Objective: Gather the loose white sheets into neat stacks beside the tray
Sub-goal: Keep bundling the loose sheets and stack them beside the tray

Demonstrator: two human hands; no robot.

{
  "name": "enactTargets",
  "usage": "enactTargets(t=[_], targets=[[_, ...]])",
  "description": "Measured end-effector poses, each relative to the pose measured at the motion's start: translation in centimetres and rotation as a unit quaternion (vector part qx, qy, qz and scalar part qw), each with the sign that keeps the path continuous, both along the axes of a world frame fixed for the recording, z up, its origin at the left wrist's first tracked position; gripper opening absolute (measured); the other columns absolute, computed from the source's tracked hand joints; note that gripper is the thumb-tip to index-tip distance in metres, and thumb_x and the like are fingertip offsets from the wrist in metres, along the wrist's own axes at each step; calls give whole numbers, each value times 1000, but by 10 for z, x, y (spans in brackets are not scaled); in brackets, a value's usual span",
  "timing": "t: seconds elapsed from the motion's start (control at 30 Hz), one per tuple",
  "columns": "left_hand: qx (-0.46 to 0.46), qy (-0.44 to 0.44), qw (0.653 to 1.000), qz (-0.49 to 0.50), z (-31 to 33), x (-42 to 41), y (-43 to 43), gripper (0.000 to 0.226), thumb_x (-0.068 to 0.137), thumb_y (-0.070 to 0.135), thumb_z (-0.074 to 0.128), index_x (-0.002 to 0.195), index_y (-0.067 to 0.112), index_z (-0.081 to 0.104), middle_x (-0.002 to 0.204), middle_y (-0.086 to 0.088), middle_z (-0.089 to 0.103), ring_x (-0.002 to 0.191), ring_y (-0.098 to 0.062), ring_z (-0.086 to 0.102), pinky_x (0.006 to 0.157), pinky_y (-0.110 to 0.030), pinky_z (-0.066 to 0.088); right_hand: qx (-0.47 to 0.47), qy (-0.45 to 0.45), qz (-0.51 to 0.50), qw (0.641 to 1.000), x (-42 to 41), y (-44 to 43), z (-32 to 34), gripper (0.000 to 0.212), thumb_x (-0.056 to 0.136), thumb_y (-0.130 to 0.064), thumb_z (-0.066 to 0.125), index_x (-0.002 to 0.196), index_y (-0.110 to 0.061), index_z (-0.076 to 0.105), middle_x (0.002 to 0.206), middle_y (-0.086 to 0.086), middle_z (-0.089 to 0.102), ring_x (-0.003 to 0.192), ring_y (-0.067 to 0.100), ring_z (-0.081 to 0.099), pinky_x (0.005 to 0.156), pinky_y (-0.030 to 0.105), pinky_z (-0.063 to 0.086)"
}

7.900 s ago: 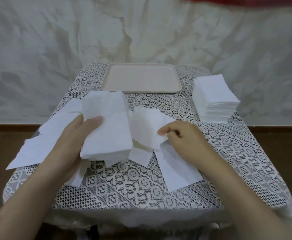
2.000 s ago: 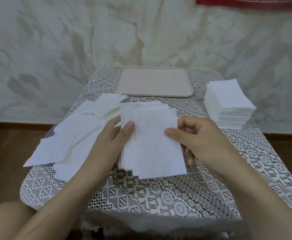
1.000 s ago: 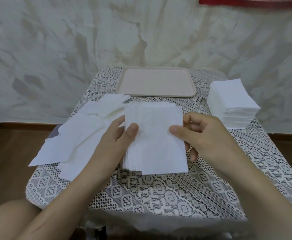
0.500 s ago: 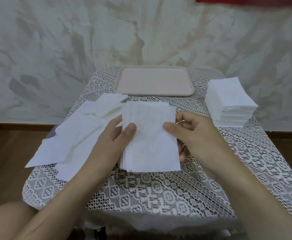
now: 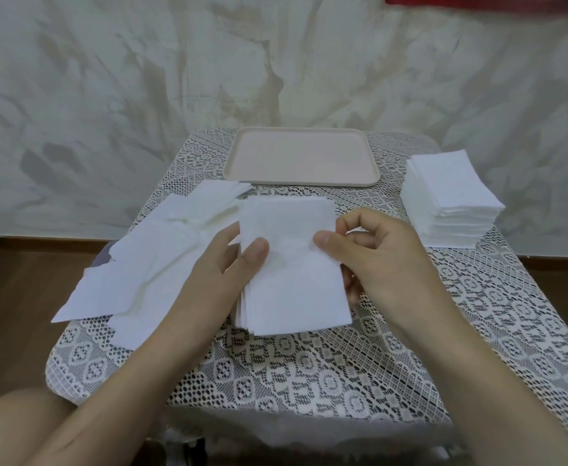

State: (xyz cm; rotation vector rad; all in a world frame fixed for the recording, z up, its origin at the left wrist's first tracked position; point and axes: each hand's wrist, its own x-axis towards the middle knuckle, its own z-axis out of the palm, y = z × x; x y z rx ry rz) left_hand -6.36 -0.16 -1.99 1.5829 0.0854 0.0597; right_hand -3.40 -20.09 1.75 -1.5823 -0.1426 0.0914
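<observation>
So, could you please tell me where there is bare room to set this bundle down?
The lace cloth lies bare along the near edge, this side of the held bundle, and at right, nearer than the finished stack; loose sheets crowd the left.

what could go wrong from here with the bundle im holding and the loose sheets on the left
1. The bundle of sheets, pinched at its sides by the left hand and right hand, has uneven lower edges; it may fan out or shed sheets.
2. The loose sheets overhang the table edge at the left; a brush from the forearm might knock one off.
3. The finished stack sits near the right edge; bumping it could topple it.
</observation>
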Motion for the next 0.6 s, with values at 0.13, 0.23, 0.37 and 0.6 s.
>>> enactTargets(t=[0.13, 0.23, 0.37, 0.6], targets=[[-3, 7, 1000, -10, 0, 0, 1, 82, 73, 66, 71, 146, 31, 56, 131, 4, 74, 118, -17, 72, 95, -43, 56, -4, 10, -2, 1000, 4, 6, -2, 18, 90, -13, 76, 82, -11, 60, 63, 14, 60, 44, 16, 49, 36, 21, 36], [-5, 12, 1000, -10, -1, 2, 2, 79, 72, 58, 76, 144, 30, 58, 130, 1, 74, 117, -22, 73, 93, -46, 58, -25, 12, 8, 1000, 5, 9, -2, 18, 90, -15, 76, 82, -14, 59, 63, 11, 62, 46, 17, 52, 38, 22, 37], [-31, 8, 999, 17, -1, 3, 1, 63, 79, 42, 74, 139, 27, 59, 124, -2, 76, 110, -23, 75, 83, -42, 59, -112, 13, -1, 994, 5, 7, -9, 35, 80, -43, 83, 102, -31, 58, 84, -6, 65, 70, 14, 67, 57, 37, 56], [-172, 12, 984, 40, 14, -4, -18, 54, 84, 36, 73, 134, 20, 62, 121, -7, 77, 110, -25, 75, 85, -45, 65, -111, 104, 133, 979, -21, -3, -12, 89, 63, -78, 73, 137, -31, 56, 120, -14, 73, 107, 7, 71, 101, 41, 55]])
